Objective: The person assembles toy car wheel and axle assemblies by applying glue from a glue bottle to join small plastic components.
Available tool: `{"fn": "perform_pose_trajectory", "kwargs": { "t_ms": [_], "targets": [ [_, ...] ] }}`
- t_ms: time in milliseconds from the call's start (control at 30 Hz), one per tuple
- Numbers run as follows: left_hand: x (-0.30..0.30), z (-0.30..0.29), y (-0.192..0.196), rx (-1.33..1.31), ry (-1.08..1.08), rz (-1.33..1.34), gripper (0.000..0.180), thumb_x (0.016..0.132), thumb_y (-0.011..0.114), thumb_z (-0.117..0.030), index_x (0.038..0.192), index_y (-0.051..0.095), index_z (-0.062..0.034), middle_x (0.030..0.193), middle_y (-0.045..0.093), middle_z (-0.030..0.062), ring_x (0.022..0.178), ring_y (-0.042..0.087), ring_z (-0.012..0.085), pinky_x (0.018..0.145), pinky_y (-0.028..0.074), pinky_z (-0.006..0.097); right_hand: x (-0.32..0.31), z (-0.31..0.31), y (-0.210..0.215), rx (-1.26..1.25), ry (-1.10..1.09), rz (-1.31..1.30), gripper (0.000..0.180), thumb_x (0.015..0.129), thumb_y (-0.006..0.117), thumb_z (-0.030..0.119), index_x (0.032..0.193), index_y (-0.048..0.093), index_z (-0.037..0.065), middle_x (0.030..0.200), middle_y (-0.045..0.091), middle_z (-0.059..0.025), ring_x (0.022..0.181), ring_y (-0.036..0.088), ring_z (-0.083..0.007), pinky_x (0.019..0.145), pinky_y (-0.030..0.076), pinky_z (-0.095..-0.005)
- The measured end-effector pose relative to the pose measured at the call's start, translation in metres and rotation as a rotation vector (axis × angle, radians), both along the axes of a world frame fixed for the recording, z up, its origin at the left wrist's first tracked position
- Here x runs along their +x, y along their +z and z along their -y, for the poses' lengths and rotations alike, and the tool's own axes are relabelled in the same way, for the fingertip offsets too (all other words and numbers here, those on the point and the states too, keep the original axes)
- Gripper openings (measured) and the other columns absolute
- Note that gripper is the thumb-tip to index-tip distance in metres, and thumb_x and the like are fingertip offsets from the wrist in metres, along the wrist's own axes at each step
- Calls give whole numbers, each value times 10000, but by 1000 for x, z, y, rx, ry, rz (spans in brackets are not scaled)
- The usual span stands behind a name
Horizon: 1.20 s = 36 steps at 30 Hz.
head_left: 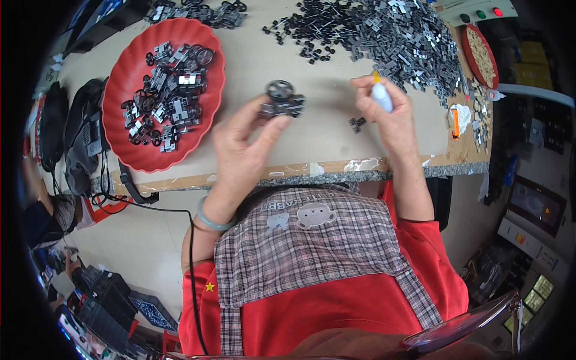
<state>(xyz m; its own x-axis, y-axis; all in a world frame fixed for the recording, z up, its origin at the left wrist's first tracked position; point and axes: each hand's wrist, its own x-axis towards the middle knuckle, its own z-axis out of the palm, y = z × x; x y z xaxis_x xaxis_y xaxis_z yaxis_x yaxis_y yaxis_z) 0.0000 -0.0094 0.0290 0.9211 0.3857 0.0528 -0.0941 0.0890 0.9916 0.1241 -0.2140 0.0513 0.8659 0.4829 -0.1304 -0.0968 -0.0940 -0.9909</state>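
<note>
Blk/gray unit (283, 107) w/ spoked wheel on top is up off the table (324, 153), about mid-bench in front of the person, in the L hand (243, 138): thumb & fingers pinched on its near/left side, hand otherwise loosely curled. R hand (387, 111) is closed round a small pale bottle (380, 99), yellow tip (376, 77) pointing away from the body; bottle & unit are well apart, not touching. Sm. dark piece (357, 125) lies on the table just L of R hand, below its fingers. To L of L hand, big red scalloped bowl (198, 37) w/ a heap of similar wheeled units (183, 111) inside; more units (225, 15) at far edge beyond it. Far side, ctr to R: big spread of loose gray parts (408, 42), w/ sm. blk wheels & rods (318, 24) at its L end. Further R, orange tool (455, 123) on crumpled white paper (465, 113), & a sm. red dish (470, 64) of tan bits (480, 57). Box w/ red & green lights (480, 11) at far R corner. Dark bag (84, 132) L of the bowl. Person wears plaid apron (312, 252) over red top (312, 306), pale band (213, 223) on L wrist; blk cable (192, 258) runs down past L arm.
</note>
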Motion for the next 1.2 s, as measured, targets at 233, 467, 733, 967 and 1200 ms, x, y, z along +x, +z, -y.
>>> {"fn": "perform_pose_trajectory", "kwargs": {
  "t_ms": [233, 467, 733, 967, 1200],
  "targets": [
    [-1, -46, 13, 505, 363, 12, 298, 824, 706, -77, 1086, 628, 44, 920, 679, 100, 776, 613, 121, 732, 490, 247, 6, 32, -4, -442, 238, 461, 263, 744, 755, 83, 993, 674, 67, 971, 608, -18, 886, 607, -148, 797, 496, -295],
    [0, -80, 22, 952, 543, -27, 270, 823, 688, -73, 1059, 630, 45, 945, 672, 154, 838, 645, 231, 774, 494, 328, 0, 26, -6, -567, 343, 518, 229, 743, 701, 28, 962, 646, 71, 974, 578, -65, 881, 615, -259, 755, 503, -346],
    [-6, -97, 25, 1266, 481, -172, 283, 813, 610, -23, 1094, 613, 4, 1061, 605, 156, 1005, 561, 328, 877, 445, 413, 26, 6, 2, -435, 169, 761, 198, 765, 667, -4, 955, 658, 50, 966, 605, -84, 802, 626, -248, 748, 499, -330],
    [-4, -85, 32, 1302, 473, -70, 321, 806, 633, -52, 1126, 616, -26, 1242, 542, 147, 1204, 465, 349, 1002, 365, 446, 59, -80, -6, -276, 236, 475, 269, 764, 724, 105, 1009, 636, 38, 1004, 667, -96, 858, 644, -244, 765, 493, -330],
    [-5, -65, 28, 1152, 358, 45, 298, 774, 642, 8, 1068, 640, -40, 1242, 549, 124, 1245, 445, 341, 1016, 365, 445, 83, -181, -11, -259, 175, 669, 484, 719, 788, 196, 1136, 582, 62, 1089, 654, -106, 1012, 627, -234, 870, 489, -325]
  ]
}}
